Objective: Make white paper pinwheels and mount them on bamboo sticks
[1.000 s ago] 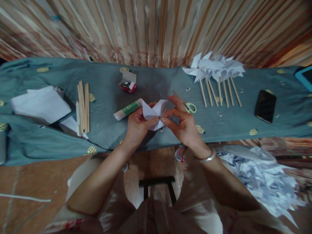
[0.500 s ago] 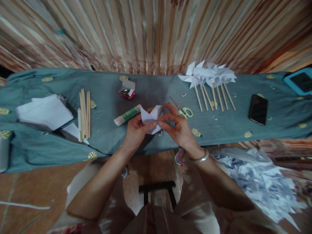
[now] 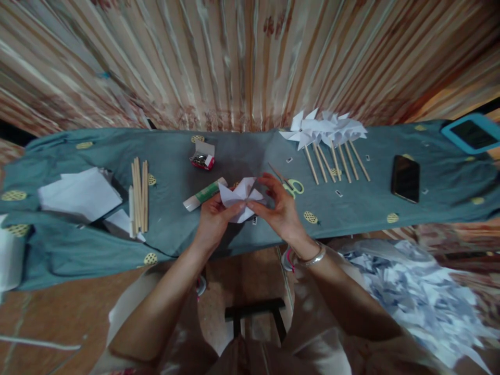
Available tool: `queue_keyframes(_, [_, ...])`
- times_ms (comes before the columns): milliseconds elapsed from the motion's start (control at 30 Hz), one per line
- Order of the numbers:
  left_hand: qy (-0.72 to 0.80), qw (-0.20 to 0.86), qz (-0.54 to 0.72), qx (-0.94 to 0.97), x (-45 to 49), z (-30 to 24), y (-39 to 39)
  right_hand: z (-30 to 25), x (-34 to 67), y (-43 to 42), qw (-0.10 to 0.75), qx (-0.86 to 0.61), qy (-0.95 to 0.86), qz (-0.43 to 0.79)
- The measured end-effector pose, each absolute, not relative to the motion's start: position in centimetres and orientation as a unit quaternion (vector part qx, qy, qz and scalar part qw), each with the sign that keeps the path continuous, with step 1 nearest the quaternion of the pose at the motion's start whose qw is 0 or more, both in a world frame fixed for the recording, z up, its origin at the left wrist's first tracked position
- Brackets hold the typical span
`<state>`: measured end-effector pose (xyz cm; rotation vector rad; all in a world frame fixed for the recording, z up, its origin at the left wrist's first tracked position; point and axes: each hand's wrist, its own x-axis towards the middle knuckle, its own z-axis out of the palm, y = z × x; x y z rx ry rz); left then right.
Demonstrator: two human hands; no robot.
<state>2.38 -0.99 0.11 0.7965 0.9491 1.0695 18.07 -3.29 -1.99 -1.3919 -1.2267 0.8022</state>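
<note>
A white paper pinwheel [image 3: 242,197] with folded blades is held just above the table's near edge. My left hand [image 3: 214,219] grips its left side, thumb on the front by the centre and fingers behind. My right hand [image 3: 282,211] is at its right side, thumb pressed near the centre and the other fingers raised by the blade edge. Whether those fingers touch the paper is hard to see. A green and white glue stick [image 3: 203,195] lies beside my left hand. Scissors with yellow-green handles [image 3: 294,188] lie beyond my right hand.
On the cloth-covered table [image 3: 167,151] stand an open box of small metal pieces [image 3: 203,159], wooden sticks [image 3: 139,198], paper sheets [image 3: 80,195], several finished pinwheels on sticks [image 3: 324,130], a phone [image 3: 405,178] and a blue-framed device [image 3: 472,133]. Paper pieces [image 3: 422,297] are heaped at lower right.
My right index finger has lifted from the pinwheel's centre, where it was pinching with the thumb. More blades now show folded in. The whole view has shifted slightly.
</note>
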Motion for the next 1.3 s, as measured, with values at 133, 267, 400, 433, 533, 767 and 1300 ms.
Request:
queue_keyframes(133, [0.433,0.682,0.471,0.354,2.3,0.1,-1.0,-2.0,18.0,-3.2,0.520,-0.548,-0.481,0.444])
queue_keyframes(267, [0.441,0.687,0.459,0.350,2.5,0.0,-1.1,-1.7,18.2,-3.1,0.514,-0.491,-0.437,0.551])
queue_keyframes(400, [0.449,0.689,0.453,0.345,2.6,-0.2,-1.2,-1.7,18.2,-3.2,0.519,-0.484,-0.411,0.573])
queue_keyframes(433, [0.448,0.691,0.453,0.341,2.6,-0.2,-1.2,-1.8,18.2,-3.2,0.519,-0.484,-0.411,0.572])
queue_keyframes(533, [0.450,0.697,0.452,0.327,2.7,-0.3,-1.2,-1.8,18.1,-3.2,0.523,-0.480,-0.419,0.567])
queue_keyframes(767, [0.459,0.679,0.446,0.360,2.6,-0.7,-1.2,-1.7,18.1,-3.2,0.523,-0.488,-0.441,0.543])
queue_keyframes(1300, [0.456,0.656,0.444,0.405,2.5,-1.1,-1.1,-1.8,18.0,-3.4,0.527,-0.491,-0.422,0.551])
